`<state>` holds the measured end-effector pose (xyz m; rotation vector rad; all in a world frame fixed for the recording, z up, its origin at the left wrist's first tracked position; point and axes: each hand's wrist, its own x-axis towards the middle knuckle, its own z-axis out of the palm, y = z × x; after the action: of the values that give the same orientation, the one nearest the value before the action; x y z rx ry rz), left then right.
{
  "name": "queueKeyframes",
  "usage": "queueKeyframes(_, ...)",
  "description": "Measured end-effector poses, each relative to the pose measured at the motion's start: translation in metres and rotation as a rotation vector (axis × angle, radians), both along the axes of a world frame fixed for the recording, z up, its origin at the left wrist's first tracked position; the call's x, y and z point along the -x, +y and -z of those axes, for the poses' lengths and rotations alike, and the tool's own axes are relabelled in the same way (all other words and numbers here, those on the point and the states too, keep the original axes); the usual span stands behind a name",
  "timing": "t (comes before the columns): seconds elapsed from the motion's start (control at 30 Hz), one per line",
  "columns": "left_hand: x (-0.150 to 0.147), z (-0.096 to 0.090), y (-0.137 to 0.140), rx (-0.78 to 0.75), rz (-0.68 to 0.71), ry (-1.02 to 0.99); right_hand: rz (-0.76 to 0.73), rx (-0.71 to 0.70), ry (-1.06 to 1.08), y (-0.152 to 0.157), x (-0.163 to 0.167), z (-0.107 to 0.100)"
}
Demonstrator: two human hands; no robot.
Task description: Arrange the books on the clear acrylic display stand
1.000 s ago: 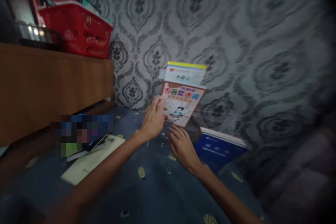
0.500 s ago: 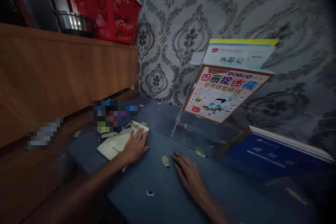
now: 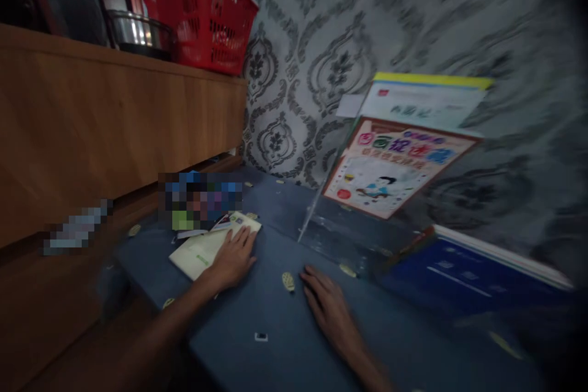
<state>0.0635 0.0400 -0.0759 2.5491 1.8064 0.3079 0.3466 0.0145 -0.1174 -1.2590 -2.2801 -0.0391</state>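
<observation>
Blue tabletop (image 3: 248, 309): left grip (image 3: 233, 259) spread loosely on cream booklet (image 3: 195, 254) (right grip (image 3: 328, 301) unclenched).

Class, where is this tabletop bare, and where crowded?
Bare: the tabletop between left hand and right hand, and between cream booklet and clear stand. Crowded: the left end, with the cream booklet and pixelated items; the right, around the blue book.

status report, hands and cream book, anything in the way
Left hand on cream book. Right hand resting on table. Blurred pile close behind cream book.
</observation>
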Motion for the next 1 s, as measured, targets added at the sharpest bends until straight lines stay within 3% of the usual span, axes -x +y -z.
queueKeyframes(0.2,0.036,0.034,-0.022,-0.083,-0.078,0.019,0.047,-0.082,-0.007,-0.014,0.001,-0.002)
queueKeyframes(0.3,0.059,0.045,-0.037,-0.015,-0.110,0.070,0.043,-0.089,-0.010,-0.013,0.000,-0.003)
queueKeyframes(0.4,0.076,0.036,-0.063,0.028,-0.137,0.096,0.057,-0.034,-0.022,-0.012,0.000,-0.003)
queueKeyframes(0.57,0.087,0.017,-0.087,-0.048,-0.144,0.157,0.055,0.054,-0.039,-0.008,0.002,0.001)
queueKeyframes(0.77,0.105,0.011,-0.085,-0.137,-0.036,0.185,0.031,0.045,-0.057,-0.008,0.004,-0.001)
queueKeyframes(1.0,0.123,-0.011,-0.075,-0.114,0.099,0.203,0.009,0.014,-0.056,-0.014,0.011,-0.005)
